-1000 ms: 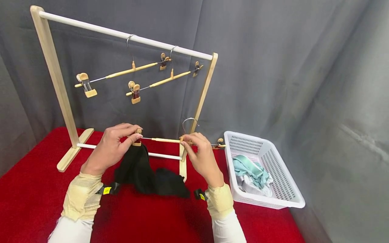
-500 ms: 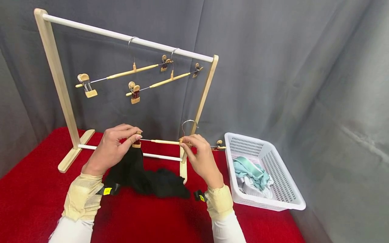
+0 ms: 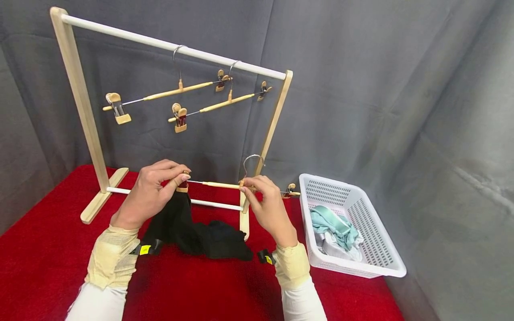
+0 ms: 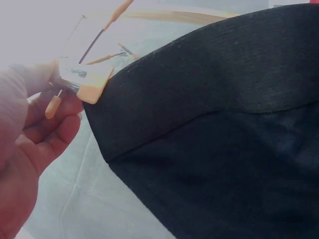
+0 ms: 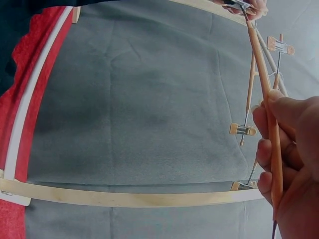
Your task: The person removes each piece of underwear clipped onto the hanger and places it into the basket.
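Note:
My left hand pinches the left wooden clip of a clip hanger between thumb and fingers. From that clip hangs a black garment, its lower part lying on the red cloth. The left wrist view shows the clip at a corner of the garment's wide waistband. My right hand grips the hanger's wooden bar by the base of its metal hook; in the right wrist view, fingers curl around the bar. Nothing hangs from the right clip.
Behind my hands stands a wooden rack with a white top rail. Two bare clip hangers hang on it. To the right, a white plastic basket holds teal and white clothes. A red cloth covers the table.
The garment's hanging part has swung left and spread out below the clip. Both hands keep their hold on the clip and the hanger bar. The head view has shifted slightly.

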`<act>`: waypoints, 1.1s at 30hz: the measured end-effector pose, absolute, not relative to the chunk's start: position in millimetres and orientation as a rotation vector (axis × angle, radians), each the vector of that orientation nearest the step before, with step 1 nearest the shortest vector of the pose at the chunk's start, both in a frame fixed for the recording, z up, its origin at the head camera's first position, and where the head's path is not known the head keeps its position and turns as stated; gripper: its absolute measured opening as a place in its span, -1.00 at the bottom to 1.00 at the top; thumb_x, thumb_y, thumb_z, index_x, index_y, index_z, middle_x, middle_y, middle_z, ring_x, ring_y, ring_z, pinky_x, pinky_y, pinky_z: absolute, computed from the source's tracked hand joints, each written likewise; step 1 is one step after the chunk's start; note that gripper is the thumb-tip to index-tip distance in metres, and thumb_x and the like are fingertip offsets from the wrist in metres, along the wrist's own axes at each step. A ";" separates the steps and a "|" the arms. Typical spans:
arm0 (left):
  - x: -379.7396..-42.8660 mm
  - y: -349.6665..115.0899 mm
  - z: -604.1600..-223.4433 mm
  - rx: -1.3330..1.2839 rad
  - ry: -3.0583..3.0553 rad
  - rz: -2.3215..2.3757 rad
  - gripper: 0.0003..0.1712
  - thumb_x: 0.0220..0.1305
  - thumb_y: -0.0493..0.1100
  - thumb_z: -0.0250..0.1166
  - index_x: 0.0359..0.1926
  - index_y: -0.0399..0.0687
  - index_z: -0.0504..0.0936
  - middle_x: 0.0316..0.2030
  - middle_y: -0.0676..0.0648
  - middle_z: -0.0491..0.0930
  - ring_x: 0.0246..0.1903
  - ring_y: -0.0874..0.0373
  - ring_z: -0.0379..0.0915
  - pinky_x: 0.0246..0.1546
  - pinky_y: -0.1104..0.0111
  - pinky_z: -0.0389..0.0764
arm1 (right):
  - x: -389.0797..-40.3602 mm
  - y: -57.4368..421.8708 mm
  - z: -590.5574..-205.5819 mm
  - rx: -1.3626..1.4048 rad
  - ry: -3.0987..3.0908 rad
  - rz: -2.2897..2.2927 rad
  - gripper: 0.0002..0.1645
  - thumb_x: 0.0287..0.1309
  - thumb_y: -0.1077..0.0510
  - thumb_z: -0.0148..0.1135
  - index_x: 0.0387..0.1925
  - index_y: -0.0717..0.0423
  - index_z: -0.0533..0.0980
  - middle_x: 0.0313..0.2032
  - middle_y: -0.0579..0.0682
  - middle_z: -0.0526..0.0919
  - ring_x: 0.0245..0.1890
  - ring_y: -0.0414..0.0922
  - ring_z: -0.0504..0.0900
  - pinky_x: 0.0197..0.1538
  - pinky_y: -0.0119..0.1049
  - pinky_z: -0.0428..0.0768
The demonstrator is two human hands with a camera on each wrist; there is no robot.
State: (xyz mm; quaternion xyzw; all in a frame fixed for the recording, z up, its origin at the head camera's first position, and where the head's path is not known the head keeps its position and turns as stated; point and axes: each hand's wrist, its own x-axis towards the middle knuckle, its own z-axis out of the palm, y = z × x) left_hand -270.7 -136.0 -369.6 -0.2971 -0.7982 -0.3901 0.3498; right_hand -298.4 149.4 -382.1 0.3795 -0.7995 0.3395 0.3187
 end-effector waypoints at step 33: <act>-269.0 -134.9 -363.9 -0.714 -2.272 -0.973 -0.61 0.16 0.03 0.23 -0.04 -0.04 0.58 -0.23 0.02 0.60 -0.27 0.23 0.46 -0.18 0.19 0.58 | -296.8 151.9 -377.5 0.986 -2.121 0.908 -0.71 0.12 0.00 0.18 -0.18 0.06 0.58 -0.27 -0.12 0.60 -0.22 -0.24 0.48 -0.15 -0.31 0.50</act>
